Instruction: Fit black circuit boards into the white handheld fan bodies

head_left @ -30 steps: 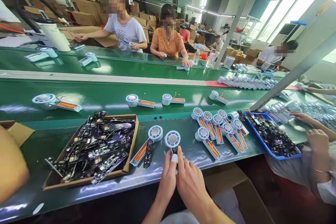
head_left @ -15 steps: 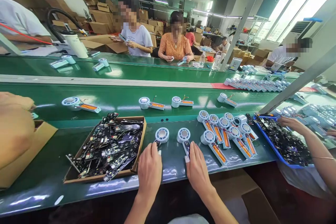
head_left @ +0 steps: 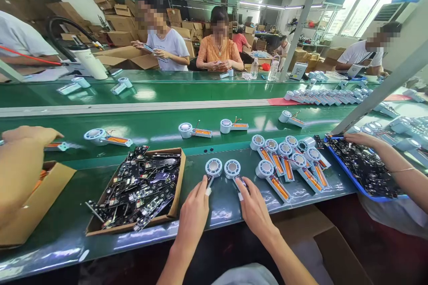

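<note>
My left hand (head_left: pixel 195 202) is closed around the handle of a light-blue handheld fan (head_left: pixel 213 167), whose round head points away from me. A second fan of the same kind (head_left: pixel 232 168) is gripped at its handle by my right hand (head_left: pixel 253 200). Both heads lie side by side just above the green work surface, nearly touching. Dark circuit board shows in the handles, mostly covered by my fingers. White covers sit on my thumbs. Left of my left hand stands a cardboard tray (head_left: pixel 182 173) heaped with black circuit boards (head_left: pixel 143 187).
Several open fans with orange insides (head_left: pixel 265 169) lie grouped to the right. Other fans (head_left: pixel 185 130) sit on the green conveyor belt (head_left: pixel 160 118). A co-worker's hand (head_left: pixel 363 139) is at a blue tray (head_left: pixel 354 185) of boards; another co-worker's arm (head_left: pixel 23 164) reaches in at left above a carton (head_left: pixel 50 205).
The two fan heads have come closer together, mainly as my left hand shifted right. The co-worker's arm at left has drawn back, with a fan now showing beside it on the belt.
</note>
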A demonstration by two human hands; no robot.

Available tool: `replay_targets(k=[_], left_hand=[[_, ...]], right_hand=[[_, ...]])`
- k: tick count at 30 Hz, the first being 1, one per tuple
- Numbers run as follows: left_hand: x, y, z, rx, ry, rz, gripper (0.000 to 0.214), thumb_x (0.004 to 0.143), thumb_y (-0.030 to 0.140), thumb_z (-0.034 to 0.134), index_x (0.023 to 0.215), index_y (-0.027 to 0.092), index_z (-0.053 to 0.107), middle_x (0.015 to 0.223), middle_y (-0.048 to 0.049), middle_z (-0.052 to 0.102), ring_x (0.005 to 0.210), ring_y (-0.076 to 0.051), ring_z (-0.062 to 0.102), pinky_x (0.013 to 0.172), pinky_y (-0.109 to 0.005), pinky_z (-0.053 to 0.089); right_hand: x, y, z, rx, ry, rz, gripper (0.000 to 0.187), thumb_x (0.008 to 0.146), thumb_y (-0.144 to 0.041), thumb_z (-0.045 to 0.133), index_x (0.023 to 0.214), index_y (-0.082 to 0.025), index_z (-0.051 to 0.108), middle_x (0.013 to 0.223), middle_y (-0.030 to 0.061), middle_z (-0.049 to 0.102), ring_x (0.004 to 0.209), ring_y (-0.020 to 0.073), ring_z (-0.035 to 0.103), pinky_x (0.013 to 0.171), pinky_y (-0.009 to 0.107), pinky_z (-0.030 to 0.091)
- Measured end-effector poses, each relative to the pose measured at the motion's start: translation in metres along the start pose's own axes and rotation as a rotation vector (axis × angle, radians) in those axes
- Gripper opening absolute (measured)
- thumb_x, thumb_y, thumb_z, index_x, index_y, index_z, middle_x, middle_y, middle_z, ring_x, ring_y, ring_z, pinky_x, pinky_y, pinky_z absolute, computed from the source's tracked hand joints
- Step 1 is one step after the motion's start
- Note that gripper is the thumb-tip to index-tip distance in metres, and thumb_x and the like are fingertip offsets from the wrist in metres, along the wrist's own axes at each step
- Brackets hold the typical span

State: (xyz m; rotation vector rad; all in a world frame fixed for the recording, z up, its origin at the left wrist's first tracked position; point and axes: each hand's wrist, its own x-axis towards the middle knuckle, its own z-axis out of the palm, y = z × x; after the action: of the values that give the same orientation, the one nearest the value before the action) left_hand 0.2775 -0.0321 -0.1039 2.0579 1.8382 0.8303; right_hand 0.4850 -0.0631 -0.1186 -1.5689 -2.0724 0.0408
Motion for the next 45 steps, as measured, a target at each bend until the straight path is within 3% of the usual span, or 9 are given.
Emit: replay_targets(k=[3,6,9,14,18,22,26,29,45], left_hand=[[-0.001,0.013,0.0,-0.1,-0.023,-0.069,0.045,0.095,0.032,0.041,0.131,0.018,0.064,0.121,-0.0137,0.074,0.111,-0.03,0.07,0.091,-0.042,0.055],[0.006,0.019,-0.005,-0.214,-0.04,-0.147,0.042,0.092,0.037,0.042,0.117,0.019,0.07,0.125,-0.0153,0.072,0.115,-0.034,0.067,0.096,-0.046,0.052],[0.019,0.019,-0.008,-0.277,-0.076,-0.192,0.032,0.086,0.038,0.049,0.101,0.022,0.072,0.106,-0.013,0.078,0.096,-0.032,0.073,0.086,-0.043,0.054],[0.035,0.017,-0.004,-0.376,-0.188,-0.207,0.021,0.077,0.04,0.058,0.073,0.023,0.071,0.073,-0.0041,0.076,0.067,-0.024,0.072,0.064,-0.031,0.051],[0.041,0.015,-0.001,-0.423,-0.24,-0.183,0.021,0.074,0.037,0.058,0.065,0.023,0.07,0.066,-0.0029,0.074,0.063,-0.023,0.069,0.063,-0.031,0.051],[0.042,0.007,-0.004,-0.368,-0.072,-0.211,0.024,0.076,0.043,0.057,0.073,0.021,0.068,0.082,-0.0094,0.072,0.078,-0.028,0.069,0.079,-0.042,0.053],[0.046,-0.001,-0.002,-0.362,0.106,-0.198,0.049,0.078,0.046,0.057,0.116,0.016,0.06,0.125,-0.0187,0.063,0.122,-0.036,0.057,0.106,-0.054,0.043],[0.049,-0.005,0.007,-0.483,0.057,-0.118,0.06,0.08,0.042,0.06,0.135,0.018,0.049,0.141,-0.0152,0.056,0.134,-0.031,0.052,0.114,-0.05,0.039],[0.041,-0.009,0.021,-0.618,0.08,-0.133,0.057,0.085,0.034,0.057,0.139,0.019,0.049,0.146,-0.0149,0.056,0.139,-0.03,0.049,0.117,-0.05,0.038]], right_hand=[[0.009,-0.005,-0.007,-0.027,-0.05,0.003,0.058,0.087,0.004,0.039,0.133,-0.025,0.06,0.136,0.0156,0.058,0.111,0.0256,0.066,0.09,0.041,0.058],[0.021,-0.012,-0.018,-0.011,-0.109,0.063,0.04,0.092,-0.005,0.045,0.123,-0.022,0.066,0.137,0.016,0.059,0.109,0.0257,0.068,0.089,0.038,0.057],[0.032,-0.027,-0.025,-0.019,-0.191,0.125,0.03,0.095,-0.018,0.054,0.124,-0.02,0.064,0.139,0.0181,0.058,0.111,0.0281,0.067,0.092,0.04,0.055],[0.048,-0.058,-0.013,-0.108,-0.251,0.172,0.05,0.088,-0.035,0.07,0.129,-0.009,0.058,0.141,0.0301,0.052,0.12,0.0381,0.061,0.095,0.049,0.051],[0.058,-0.068,0.012,-0.207,-0.191,0.198,0.048,0.083,-0.025,0.074,0.122,-0.004,0.057,0.142,0.0368,0.048,0.123,0.0433,0.055,0.097,0.056,0.047],[0.06,-0.062,0.036,-0.271,-0.041,0.169,0.024,0.089,-0.009,0.061,0.112,-0.008,0.058,0.141,0.0344,0.051,0.121,0.0389,0.058,0.097,0.054,0.048],[0.057,-0.054,0.042,-0.32,0.007,0.144,0.02,0.087,-0.006,0.061,0.106,-0.011,0.06,0.14,0.0315,0.053,0.115,0.0356,0.061,0.093,0.048,0.051],[0.058,-0.055,0.038,-0.358,-0.028,0.137,0.017,0.086,-0.006,0.062,0.102,-0.012,0.061,0.141,0.0317,0.053,0.111,0.0351,0.063,0.09,0.047,0.052],[0.074,-0.073,0.027,-0.365,-0.148,0.294,0.039,0.089,-0.019,0.067,0.127,-0.018,0.058,0.134,0.0269,0.055,0.107,0.0362,0.062,0.087,0.051,0.05]])
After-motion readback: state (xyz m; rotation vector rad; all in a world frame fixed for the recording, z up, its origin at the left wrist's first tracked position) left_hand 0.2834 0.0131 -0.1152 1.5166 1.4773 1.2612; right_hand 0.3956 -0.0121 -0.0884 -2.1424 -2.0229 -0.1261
